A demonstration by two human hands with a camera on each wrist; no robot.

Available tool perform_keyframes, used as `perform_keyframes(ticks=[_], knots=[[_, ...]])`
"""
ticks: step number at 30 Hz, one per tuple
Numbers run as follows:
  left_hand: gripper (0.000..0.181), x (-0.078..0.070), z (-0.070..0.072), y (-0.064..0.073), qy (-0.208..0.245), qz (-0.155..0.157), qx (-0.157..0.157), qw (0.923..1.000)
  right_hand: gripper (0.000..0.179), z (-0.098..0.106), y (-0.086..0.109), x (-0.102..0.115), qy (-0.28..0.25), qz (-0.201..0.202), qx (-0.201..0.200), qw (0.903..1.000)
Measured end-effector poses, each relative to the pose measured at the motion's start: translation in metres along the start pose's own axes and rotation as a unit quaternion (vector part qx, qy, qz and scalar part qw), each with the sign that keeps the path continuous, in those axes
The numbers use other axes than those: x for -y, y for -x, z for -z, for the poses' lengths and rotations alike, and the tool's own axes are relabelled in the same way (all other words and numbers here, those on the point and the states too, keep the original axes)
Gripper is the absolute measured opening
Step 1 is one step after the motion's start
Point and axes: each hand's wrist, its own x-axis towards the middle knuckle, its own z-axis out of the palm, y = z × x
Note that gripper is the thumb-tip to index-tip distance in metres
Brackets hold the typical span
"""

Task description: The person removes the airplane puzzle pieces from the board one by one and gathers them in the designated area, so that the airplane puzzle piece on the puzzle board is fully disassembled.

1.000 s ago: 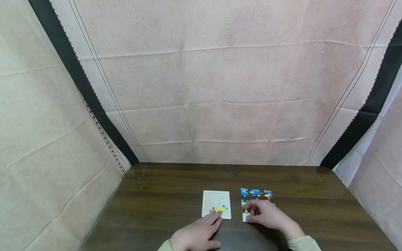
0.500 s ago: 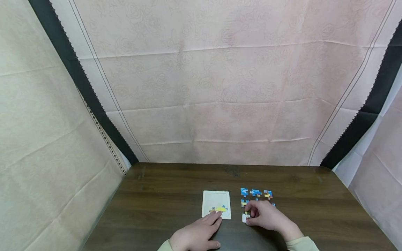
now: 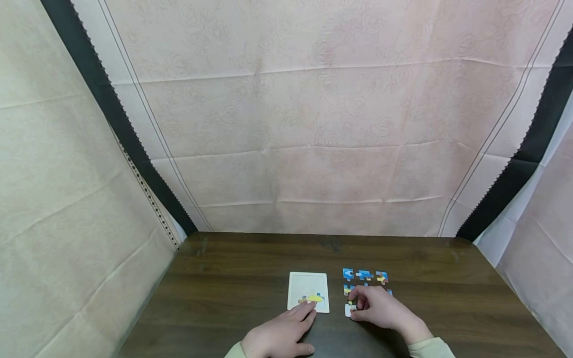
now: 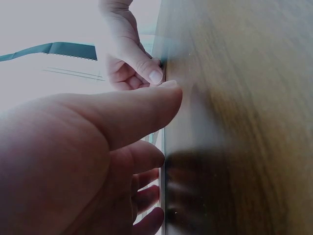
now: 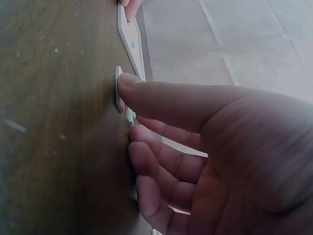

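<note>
A white puzzle tray [image 3: 308, 281] lies on the dark wooden table, with a yellow and blue picture part near its lower edge. My left hand [image 3: 286, 330] rests over the tray's near edge, fingers extended and the thumb spread to the side. To the right, my right hand [image 3: 382, 307] has thumb and index finger at a mostly white jigsaw puzzle piece [image 3: 348, 311], pinching it close to the tabletop. In the right wrist view the thumb lies against this puzzle piece [image 5: 118, 90], while the other fingers curl loosely. The right hand hides some pieces beneath it.
Beyond the right hand lie several blue and yellow puzzle pieces [image 3: 364, 275] in rows. The wooden table [image 3: 233, 278] runs back to a pale curtain [image 3: 322, 149] with black bands at its sides.
The right thumb has shifted slightly toward the near edge of the white puzzle piece, which has moved a little to the left. The left hand and the tray have stayed in place.
</note>
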Motion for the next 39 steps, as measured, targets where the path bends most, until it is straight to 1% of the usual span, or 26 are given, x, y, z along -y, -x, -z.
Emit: perform_keyframes(ticks=[6, 8, 10, 14, 18, 21, 23, 27, 30, 34, 39], knots=[[0.074, -0.001, 0.0, 0.001, -0.007, -0.001, -0.004, 1.0, 0.03, 0.003, 0.0, 0.003, 0.0, -0.003, -0.003, 1.0], [0.074, -0.001, 0.0, 0.001, -0.01, -0.001, -0.007, 0.9999, 0.027, 0.003, -0.002, 0.004, 0.003, -0.007, -0.008, 0.9999], [0.074, -0.001, 0.0, 0.001, -0.012, 0.0, -0.007, 0.9999, 0.024, 0.002, -0.006, 0.007, 0.007, -0.002, -0.017, 0.9998], [0.075, -0.002, -0.001, 0.001, -0.011, 0.004, -0.005, 0.9999, 0.016, -0.004, -0.021, 0.018, 0.016, 0.005, -0.025, 0.9996], [0.076, -0.003, -0.001, 0.0, -0.018, 0.01, -0.006, 0.9998, 0.014, -0.015, -0.04, 0.033, 0.021, 0.01, -0.023, 0.9995], [0.077, -0.003, -0.001, -0.003, -0.017, 0.017, 0.002, 0.9997, 0.014, -0.025, -0.056, 0.042, 0.027, 0.025, -0.023, 0.9991], [0.077, -0.003, -0.002, -0.004, -0.018, 0.017, 0.005, 0.9997, 0.015, -0.032, -0.065, 0.046, 0.027, 0.031, -0.016, 0.999], [0.077, -0.002, -0.004, -0.005, -0.028, 0.012, 0.004, 0.9995, 0.017, -0.043, -0.078, 0.051, 0.014, 0.028, 0.008, 0.9995], [0.077, -0.003, -0.004, -0.003, -0.043, 0.009, -0.007, 0.999, 0.017, -0.048, -0.083, 0.053, 0.01, 0.033, 0.014, 0.9993], [0.078, -0.005, -0.004, -0.003, -0.057, 0.008, -0.018, 0.9982, 0.017, -0.051, -0.084, 0.054, 0.014, 0.04, 0.014, 0.999], [0.078, -0.005, -0.004, -0.003, -0.041, 0.012, -0.005, 0.9991, 0.018, -0.052, -0.083, 0.053, 0.004, 0.033, 0.015, 0.9993]])
